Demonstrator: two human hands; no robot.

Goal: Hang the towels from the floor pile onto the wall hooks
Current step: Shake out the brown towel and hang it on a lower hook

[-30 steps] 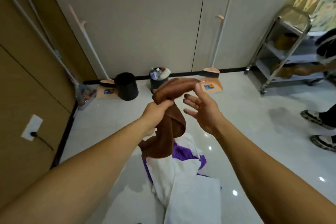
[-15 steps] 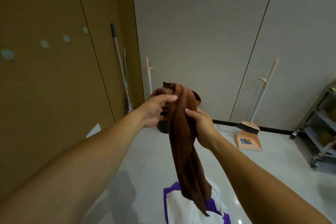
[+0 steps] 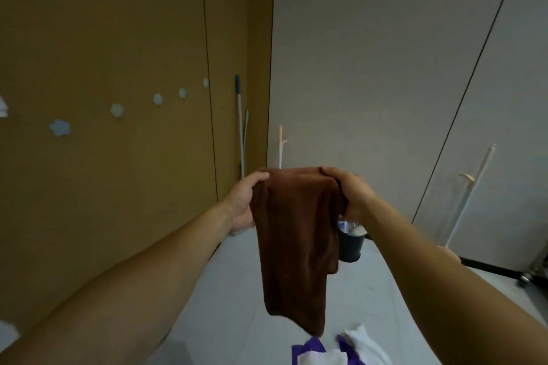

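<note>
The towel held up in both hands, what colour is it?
The towel is plain dark brown, without pattern; the head view shows it.

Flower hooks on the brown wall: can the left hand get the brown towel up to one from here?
Probably yes. The left hand and right hand hold the brown towel spread, and nothing stands between it and the nearest flower hooks up to the left.

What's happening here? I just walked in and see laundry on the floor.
A person is holding a brown towel up by its top edge, left hand and right hand each gripping a corner, so it hangs down in front of them. More towels, white and purple, lie on the floor below. Flower-shaped hooks line the brown wall to the left; none visible holds a towel yet.
</note>
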